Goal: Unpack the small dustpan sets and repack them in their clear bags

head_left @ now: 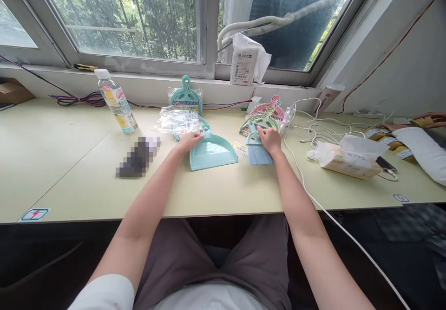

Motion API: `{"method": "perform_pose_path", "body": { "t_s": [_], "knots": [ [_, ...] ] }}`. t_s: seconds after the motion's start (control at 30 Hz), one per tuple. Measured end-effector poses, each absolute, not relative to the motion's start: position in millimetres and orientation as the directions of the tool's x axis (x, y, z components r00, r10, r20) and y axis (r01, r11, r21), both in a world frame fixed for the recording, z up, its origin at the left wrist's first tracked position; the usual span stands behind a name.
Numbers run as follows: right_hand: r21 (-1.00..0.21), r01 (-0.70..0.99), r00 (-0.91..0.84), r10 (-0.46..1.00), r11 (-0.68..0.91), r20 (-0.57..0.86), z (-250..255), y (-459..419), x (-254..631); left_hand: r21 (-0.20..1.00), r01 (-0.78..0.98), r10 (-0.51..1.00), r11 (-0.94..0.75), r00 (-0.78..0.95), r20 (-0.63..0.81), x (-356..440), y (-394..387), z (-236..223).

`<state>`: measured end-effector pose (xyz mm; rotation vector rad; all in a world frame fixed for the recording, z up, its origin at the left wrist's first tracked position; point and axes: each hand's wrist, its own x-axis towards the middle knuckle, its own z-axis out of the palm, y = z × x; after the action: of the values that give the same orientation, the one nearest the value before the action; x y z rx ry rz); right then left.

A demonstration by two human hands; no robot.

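Pale green desk (pixel 87 194), teal dustpan (pixel 212 151), plastic bottle (pixel 117 102) (on its side), tissue pack (pixel 348 160)

A pixelated blur hides the object (pixel 138 157) lying on the table (pixel 69 180), so its kind cannot be told. The left hand (pixel 190 142) covers the handle of the teal dustpan (pixel 212 152); the right hand (pixel 270 140) hides the top of the small brush (pixel 259 154). The left edge cuts off a cardboard box (pixel 14 92), and the printing on the packet (pixel 244 64) is too small to read.

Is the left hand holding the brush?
No, the left hand holds the teal dustpan, while the right hand holds the blue-bristled brush.
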<state>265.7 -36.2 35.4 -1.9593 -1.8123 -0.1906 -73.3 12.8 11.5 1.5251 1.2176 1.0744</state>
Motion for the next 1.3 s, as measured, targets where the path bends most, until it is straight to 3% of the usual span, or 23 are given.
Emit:
{"method": "perform_pose_path", "body": {
  "t_s": [0.23, 0.53, 0.73, 0.93, 1.17, 1.3],
  "knots": [
    [-0.164, 0.986, 0.027, 0.955, 0.023, 0.295, 31.8, -43.4, 239.2, 0.832, 0.455, 0.947, -0.317, 0.191, 0.256, -80.3, 14.6, 12.2],
    [-0.192, 0.981, -0.016, 0.998, 0.029, 0.064, 46.1, -53.2, 255.2, 0.756, 0.538, 0.927, -0.373, 0.19, 0.323, -80.1, 15.6, 7.2],
    [-0.179, 0.973, -0.106, 0.973, 0.143, 0.203, 42.0, -50.0, 250.9, 0.487, 0.803, 0.936, -0.343, 0.248, 0.249, -76.6, 13.9, 6.5],
    [-0.407, 0.87, -0.161, 0.941, 0.278, 0.299, 71.1, -71.6, 231.6, 0.471, 0.815, 0.94, -0.337, 0.262, 0.219, -76.7, 10.0, 13.3],
    [-0.725, 0.631, -0.346, 0.936, 0.277, 0.056, 86.9, -82.7, 242.6, 0.519, 0.775, 0.93, -0.361, 0.261, 0.257, -78.1, 12.6, 11.7],
    [-0.835, 0.421, -0.355, 0.912, 0.353, 0.206, 72.3, -69.4, 238.4, 0.621, 0.701, 0.936, -0.351, 0.259, 0.237, -71.9, 5.4, 17.7]
  ]
}}
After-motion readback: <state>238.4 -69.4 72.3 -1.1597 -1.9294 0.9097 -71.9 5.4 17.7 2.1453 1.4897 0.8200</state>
